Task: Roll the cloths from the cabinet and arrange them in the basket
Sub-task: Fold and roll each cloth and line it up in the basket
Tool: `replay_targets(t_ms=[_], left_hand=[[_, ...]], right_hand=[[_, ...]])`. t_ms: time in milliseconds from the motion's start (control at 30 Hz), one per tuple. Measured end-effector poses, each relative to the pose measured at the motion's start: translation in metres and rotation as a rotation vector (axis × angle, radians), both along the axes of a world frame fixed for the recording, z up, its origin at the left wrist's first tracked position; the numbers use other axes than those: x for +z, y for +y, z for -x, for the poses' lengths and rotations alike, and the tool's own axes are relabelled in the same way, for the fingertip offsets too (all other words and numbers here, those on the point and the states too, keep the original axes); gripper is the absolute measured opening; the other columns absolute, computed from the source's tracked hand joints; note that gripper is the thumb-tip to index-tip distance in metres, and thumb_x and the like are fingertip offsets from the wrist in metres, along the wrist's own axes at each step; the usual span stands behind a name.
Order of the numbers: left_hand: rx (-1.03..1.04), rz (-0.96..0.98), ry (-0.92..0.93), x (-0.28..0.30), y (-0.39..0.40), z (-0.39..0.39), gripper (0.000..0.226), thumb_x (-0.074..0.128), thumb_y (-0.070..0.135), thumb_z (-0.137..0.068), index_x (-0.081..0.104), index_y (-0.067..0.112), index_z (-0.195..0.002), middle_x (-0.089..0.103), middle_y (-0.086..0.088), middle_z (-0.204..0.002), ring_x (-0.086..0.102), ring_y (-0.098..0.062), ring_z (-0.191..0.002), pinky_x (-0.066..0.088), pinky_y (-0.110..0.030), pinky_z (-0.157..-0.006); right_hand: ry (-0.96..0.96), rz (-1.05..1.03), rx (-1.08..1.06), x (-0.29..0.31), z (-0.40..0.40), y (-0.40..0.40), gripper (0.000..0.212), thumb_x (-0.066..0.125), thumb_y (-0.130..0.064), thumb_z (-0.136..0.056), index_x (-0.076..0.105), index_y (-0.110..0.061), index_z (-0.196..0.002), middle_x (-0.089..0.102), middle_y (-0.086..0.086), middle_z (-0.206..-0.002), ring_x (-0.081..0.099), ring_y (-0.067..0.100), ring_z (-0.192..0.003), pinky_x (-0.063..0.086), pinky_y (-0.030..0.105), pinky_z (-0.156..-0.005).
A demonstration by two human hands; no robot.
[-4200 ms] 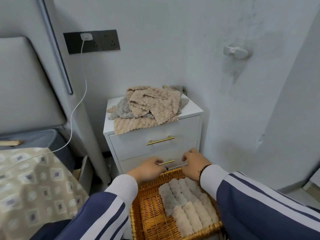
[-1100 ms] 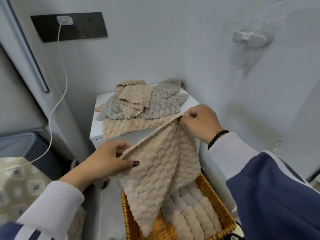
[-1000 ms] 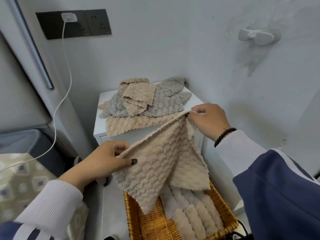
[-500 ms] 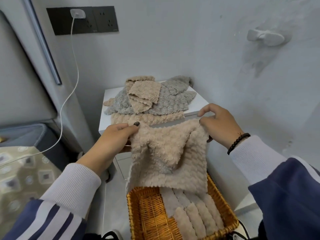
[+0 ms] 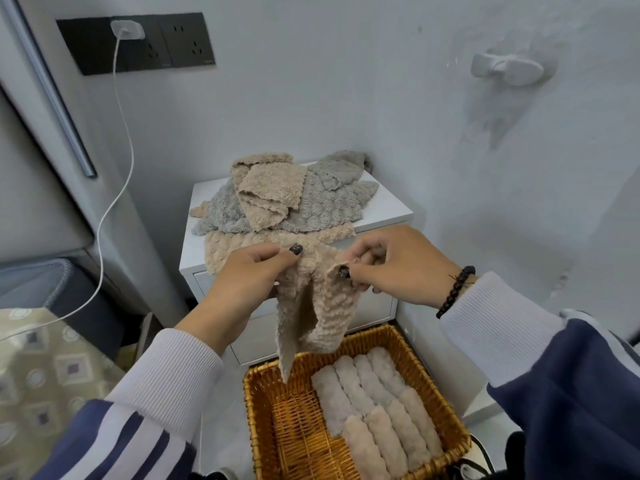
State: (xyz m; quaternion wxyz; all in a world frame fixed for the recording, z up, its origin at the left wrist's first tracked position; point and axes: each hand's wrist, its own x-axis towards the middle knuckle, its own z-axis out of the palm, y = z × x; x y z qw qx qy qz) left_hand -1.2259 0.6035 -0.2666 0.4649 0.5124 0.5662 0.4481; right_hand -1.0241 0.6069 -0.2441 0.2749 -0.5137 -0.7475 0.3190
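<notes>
White wall (image 5: 346, 98) fills the background; a dark socket panel (image 5: 138, 43) sits upper left with a white plug and cable (image 5: 121, 133) running down toward the patterned bedding (image 5: 52, 375). A white hook (image 5: 505, 69) is fixed to the wall upper right.

White cabinet (image 5: 388, 216) stands against the wall, drawers shut. On its top lies a loose pile of cloths (image 5: 294, 206), grey and beige mixed, unrolled (one beige piece hangs a little over the front edge).

Wicker basket (image 5: 263, 427) sits on the floor in front of the cabinet, below the hands. Rolled cloths (image 5: 377, 410) lie side by side in its right half, in two rows; the left half shows bare weave.

Beige cloth (image 5: 325, 306) is held in the air above the basket's far rim, folded lengthwise, its lower corner hanging down to just above the basket's left half.

Left hand (image 5: 242, 282) pinches the cloth's upper left edge between thumb and fingers. Right hand (image 5: 398, 268) pinches the upper right edge, fingers curled; a dark bead bracelet (image 5: 455, 291) is on that wrist. The two hands are close together, the cloth bunched between them.
</notes>
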Motion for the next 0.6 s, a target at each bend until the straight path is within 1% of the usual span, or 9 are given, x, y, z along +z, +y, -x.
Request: replay_targets(t_ms=[100,167,200,267,333,367,433,533,600], left_hand=[[-0.027,-0.005,-0.026,-0.001,-0.001,-0.005,0.022,0.06,0.017,-0.093,0.071,0.009,-0.076,0.067,-0.001,-0.069,0.059,-0.011,-0.063,0.051,-0.024,-0.061],[-0.039,-0.002,-0.059,-0.001,-0.002,-0.009,0.026,0.058,0.012,-0.095,0.066,0.009,-0.07,0.059,0.007,-0.053,0.055,-0.008,-0.054,0.049,-0.021,-0.055],[-0.047,0.009,-0.089,-0.001,-0.003,-0.011,0.028,0.056,0.009,-0.095,0.063,0.009,-0.067,0.055,0.009,-0.049,0.053,-0.007,-0.05,0.048,-0.02,-0.052],[-0.064,0.04,-0.155,-0.001,-0.005,-0.015,0.027,0.054,0.005,-0.094,0.063,0.006,-0.069,0.058,0.004,-0.053,0.054,-0.007,-0.048,0.048,-0.021,-0.051],[-0.085,0.061,-0.197,-0.001,-0.007,-0.016,0.024,0.054,0.004,-0.093,0.064,0.004,-0.071,0.061,-0.003,-0.062,0.057,-0.012,-0.055,0.05,-0.025,-0.058],[-0.099,0.063,-0.205,-0.001,-0.008,-0.017,0.022,0.055,0.004,-0.093,0.064,0.003,-0.072,0.061,-0.006,-0.065,0.057,-0.015,-0.059,0.05,-0.029,-0.063],[-0.118,0.063,-0.208,-0.002,-0.009,-0.016,0.02,0.055,0.005,-0.093,0.063,0.002,-0.075,0.06,-0.009,-0.069,0.056,-0.017,-0.063,0.05,-0.03,-0.067],[-0.14,0.058,-0.21,-0.002,-0.012,-0.016,0.027,0.053,0.004,-0.094,0.062,0.005,-0.068,0.06,-0.005,-0.064,0.055,-0.015,-0.06,0.05,-0.028,-0.066],[-0.171,0.053,-0.225,-0.002,-0.015,-0.016,0.026,0.051,0.004,-0.095,0.064,0.004,-0.072,0.06,-0.006,-0.065,0.054,-0.015,-0.059,0.049,-0.028,-0.067]], right_hand=[[-0.024,-0.193,-0.038,-0.006,0.001,0.004,0.006,0.071,-0.02,-0.082,0.07,-0.025,-0.079,0.058,-0.003,-0.092,0.053,0.006,-0.083,0.038,0.011,-0.069],[0.001,-0.298,-0.069,-0.008,0.001,0.005,0.005,0.068,-0.017,-0.084,0.07,-0.021,-0.082,0.051,-0.004,-0.1,0.048,0.008,-0.095,0.034,0.01,-0.078],[0.012,-0.332,-0.079,-0.008,0.001,0.005,0.005,0.066,-0.016,-0.085,0.069,-0.018,-0.082,0.053,-0.003,-0.1,0.049,0.008,-0.096,0.034,0.009,-0.08],[0.075,-0.33,-0.078,-0.007,0.0,0.004,0.005,0.062,-0.013,-0.087,0.066,-0.014,-0.083,0.061,-0.004,-0.09,0.054,0.006,-0.083,0.04,0.01,-0.073],[0.158,-0.279,-0.032,-0.006,0.0,0.002,0.006,0.061,-0.012,-0.09,0.065,-0.012,-0.086,0.059,-0.005,-0.076,0.051,0.003,-0.065,0.039,0.012,-0.063],[0.184,-0.254,0.004,-0.006,-0.001,0.002,0.006,0.061,-0.012,-0.09,0.065,-0.013,-0.087,0.058,-0.003,-0.074,0.047,0.002,-0.061,0.038,0.012,-0.061],[0.223,-0.204,0.074,-0.006,0.0,0.001,0.006,0.062,-0.012,-0.09,0.066,-0.015,-0.087,0.054,-0.001,-0.072,0.044,0.003,-0.062,0.038,0.016,-0.062],[0.279,-0.148,0.14,-0.006,0.001,-0.001,0.01,0.065,-0.012,-0.088,0.068,-0.02,-0.084,0.05,-0.003,-0.067,0.045,0.008,-0.063,0.039,0.021,-0.064],[0.275,-0.154,0.146,-0.008,0.004,-0.001,0.008,0.067,-0.015,-0.087,0.069,-0.021,-0.084,0.052,0.008,-0.067,0.047,0.014,-0.064,0.041,0.027,-0.065]])
